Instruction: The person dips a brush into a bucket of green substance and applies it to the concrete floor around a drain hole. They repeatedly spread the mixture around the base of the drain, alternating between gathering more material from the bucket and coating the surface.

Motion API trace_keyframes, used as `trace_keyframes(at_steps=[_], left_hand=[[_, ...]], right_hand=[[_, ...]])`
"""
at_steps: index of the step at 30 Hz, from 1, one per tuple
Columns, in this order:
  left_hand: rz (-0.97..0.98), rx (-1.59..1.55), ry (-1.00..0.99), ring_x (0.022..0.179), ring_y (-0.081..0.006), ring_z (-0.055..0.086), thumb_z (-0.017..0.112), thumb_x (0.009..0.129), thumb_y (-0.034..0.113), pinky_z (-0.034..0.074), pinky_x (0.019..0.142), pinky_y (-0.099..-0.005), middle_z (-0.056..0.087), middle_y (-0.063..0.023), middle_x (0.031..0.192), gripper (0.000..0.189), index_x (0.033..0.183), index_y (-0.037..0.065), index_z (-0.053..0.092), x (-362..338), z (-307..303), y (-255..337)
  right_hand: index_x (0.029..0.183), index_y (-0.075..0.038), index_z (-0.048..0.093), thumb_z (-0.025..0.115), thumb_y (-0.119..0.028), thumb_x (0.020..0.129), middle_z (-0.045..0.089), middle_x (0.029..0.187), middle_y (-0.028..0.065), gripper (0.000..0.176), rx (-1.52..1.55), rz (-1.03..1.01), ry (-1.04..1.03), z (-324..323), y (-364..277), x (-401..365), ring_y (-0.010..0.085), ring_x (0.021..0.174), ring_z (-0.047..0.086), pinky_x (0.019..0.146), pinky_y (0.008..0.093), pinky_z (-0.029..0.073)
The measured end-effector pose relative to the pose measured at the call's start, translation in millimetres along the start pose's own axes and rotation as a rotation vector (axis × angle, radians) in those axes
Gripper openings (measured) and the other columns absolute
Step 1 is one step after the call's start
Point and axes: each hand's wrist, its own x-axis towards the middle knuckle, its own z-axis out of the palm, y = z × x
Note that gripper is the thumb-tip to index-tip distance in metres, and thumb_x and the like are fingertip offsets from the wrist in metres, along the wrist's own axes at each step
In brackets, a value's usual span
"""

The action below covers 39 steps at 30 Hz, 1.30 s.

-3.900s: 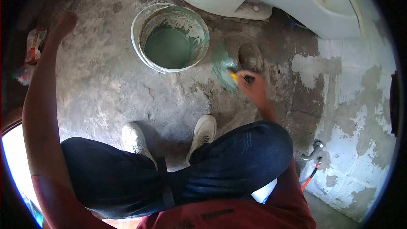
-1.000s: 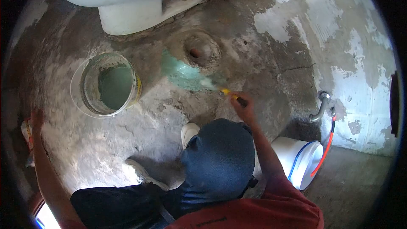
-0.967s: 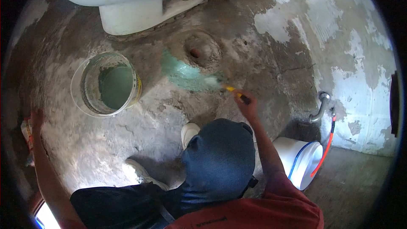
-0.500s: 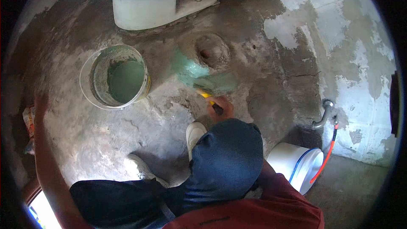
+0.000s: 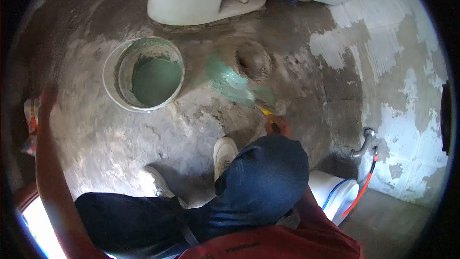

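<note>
My right hand (image 5: 279, 127) is closed around the yellow and black handle of a brush (image 5: 267, 111), low over the floor beyond my knee. The brush head meets the lower right end of a wet green coating patch (image 5: 233, 84); its bristles are hard to make out. This patch borders a round drain hole (image 5: 245, 62) with a rough cement collar. To the left stands a clear bucket (image 5: 111, 86) with green liquid coating (image 5: 155, 82) inside. At the far left, my left hand (image 5: 48, 97) is dim and blurred beside a printed bag (image 5: 31, 124); its fingers cannot be made out.
A white toilet base (image 5: 184, 7) stands at the back. On the right are a patchy wall (image 5: 383, 52), a metal pipe (image 5: 365, 143), a red hose (image 5: 360, 193) and a white bucket (image 5: 330, 192) on its side. My shoes (image 5: 224, 153) rest on the rough concrete floor.
The brush in my right hand has moved right along the floor, and the green coating looks brighter toward its lower right. The whole view has shifted slightly.
</note>
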Motion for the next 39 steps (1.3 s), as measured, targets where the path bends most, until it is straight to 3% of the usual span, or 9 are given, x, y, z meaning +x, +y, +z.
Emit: trace_keyframes(at_steps=[5, 8, 10, 18, 21, 25, 29, 32, 39], left_hand=[[-0.009, -0.079, 0.01, 0.103, -0.035, 0.052, 0.052, 0.08, 0.014, 0.04, 0.09, -0.0434, 0.057, -0.02, 0.105, 0.03, 0.106, 0.0, 0.056, 4, -13, 20], [-0.023, -0.078, 0.079, 0.092, -0.0326, 0.06, 0.05, 0.082, 0.015, 0.048, 0.078, -0.0429, 0.059, -0.0228, 0.099, 0.023, 0.094, -0.002, 0.06, -16, -64, 50], [-0.083, -0.204, 0.021, 0.091, -0.0331, 0.059, 0.047, 0.084, 0.015, 0.047, 0.076, -0.0427, 0.058, -0.0248, 0.095, 0.023, 0.093, -0.002, 0.059, -18, -76, 53], [-0.148, -0.347, -0.031, 0.086, -0.0327, 0.06, 0.048, 0.085, 0.014, 0.046, 0.076, -0.0426, 0.06, -0.0218, 0.092, 0.025, 0.096, -0.007, 0.056, -29, -91, 49], [-0.185, -0.337, 0.076, 0.083, -0.0333, 0.061, 0.047, 0.087, 0.017, 0.046, 0.073, -0.0433, 0.06, -0.0211, 0.09, 0.03, 0.097, -0.01, 0.053, -24, -50, 31], [0.139, 0.196, -0.096, 0.091, -0.0344, 0.058, 0.047, 0.089, 0.02, 0.046, 0.074, -0.0461, 0.058, -0.0217, 0.095, 0.031, 0.103, -0.008, 0.051, -28, -75, 42], [-0.027, 0.033, -0.051, 0.096, -0.0336, 0.056, 0.046, 0.089, 0.017, 0.046, 0.078, -0.0448, 0.057, -0.02, 0.098, 0.026, 0.1, -0.004, 0.055, -31, -72, 58], [-0.057, -0.194, -0.046, 0.101, -0.0318, 0.054, 0.047, 0.087, 0.011, 0.043, 0.086, -0.0434, 0.055, -0.0181, 0.104, 0.022, 0.101, -0.001, 0.056, -18, -69, 61], [0.21, 0.26, 0.082, 0.105, -0.0282, 0.053, 0.053, 0.08, 0.011, 0.045, 0.083, -0.0439, 0.057, -0.0159, 0.104, 0.022, 0.097, -0.002, 0.059, -35, -82, 71]], right_hand=[[0.099, -0.006, 0.062, 0.063, -0.011, 0.078, 0.059, 0.086, 0.0136, 0.022, -0.15, 0.153, -0.273, -20, -57, 33, 0.0284, 0.077, 0.059, 0.071, 0.0343, 0.047], [0.101, -0.006, 0.062, 0.065, -0.015, 0.079, 0.061, 0.086, 0.0152, 0.025, -0.036, -0.128, -0.325, 20, -60, 71, 0.0231, 0.075, 0.06, 0.067, 0.0315, 0.047], [0.1, -0.006, 0.063, 0.065, -0.018, 0.08, 0.062, 0.078, 0.0154, 0.024, 0.047, 0.012, -0.377, 41, -98, 108, 0.0162, 0.067, 0.059, 0.063, 0.0294, 0.046], [0.087, 0.0, 0.064, 0.063, -0.018, 0.082, 0.06, 0.061, 0.0097, 0.019, 0.24, -0.065, -0.155, 110, -142, 217, 0.0101, 0.047, 0.055, 0.047, 0.0271, 0.046], [0.087, -0.001, 0.064, 0.062, -0.017, 0.083, 0.058, 0.061, 0.0055, 0.016, 0.425, 0.115, -0.12, 113, -141, 215, 0.0092, 0.047, 0.056, 0.044, 0.0256, 0.046], [0.09, -0.001, 0.063, 0.061, -0.02, 0.085, 0.059, 0.057, 0.0059, 0.02, 0.25, 0.157, -0.304, 85, -118, 184, 0.0098, 0.047, 0.056, 0.043, 0.0254, 0.045], [0.088, -0.002, 0.065, 0.061, -0.015, 0.082, 0.061, 0.066, 0.0057, 0.014, 0.232, 0.183, -0.491, 39, -89, 143, 0.0098, 0.054, 0.057, 0.052, 0.027, 0.047], [0.089, -0.002, 0.065, 0.061, -0.016, 0.081, 0.062, 0.069, 0.0064, 0.016, -0.051, -0.125, -0.49, 8, -70, 127, 0.0112, 0.061, 0.058, 0.06, 0.0294, 0.047], [0.093, -0.003, 0.065, 0.061, -0.016, 0.082, 0.064, 0.077, 0.0086, 0.018, -0.115, -0.067, -0.678, 0, -112, 130, 0.0129, 0.062, 0.057, 0.062, 0.0277, 0.046]])
